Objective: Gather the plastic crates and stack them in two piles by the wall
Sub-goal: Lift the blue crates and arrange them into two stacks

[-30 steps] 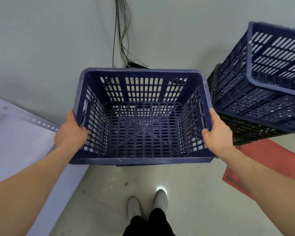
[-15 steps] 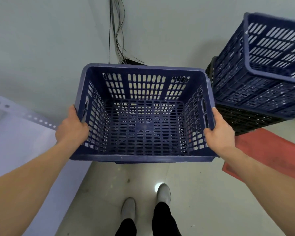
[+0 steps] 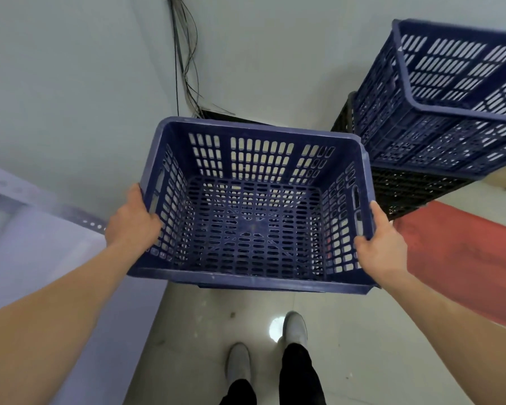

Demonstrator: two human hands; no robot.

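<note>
By the far wall point(image 3: 70, 68), at right, one pile is begun: a top crate point(image 3: 438, 118) on a black crate point(image 3: 406, 194). Left of it, a carried crate point(image 3: 254, 277) is gripped at its sides by left hand point(image 3: 132, 220) and right hand point(image 3: 383, 244), unplaced; no second pile is seen.

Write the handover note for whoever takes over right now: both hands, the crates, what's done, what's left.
Left hand: grips the left rim of the carried blue crate.
Right hand: grips its right rim.
The crate is empty, open side up, held above the floor and facing the wall.
Done: one pile started at the right by the wall, a stacked blue crate on a black crate.
Left: set the carried crate down, probably to start the second pile left of the first, then fetch any remaining crates; none are in view.
</note>
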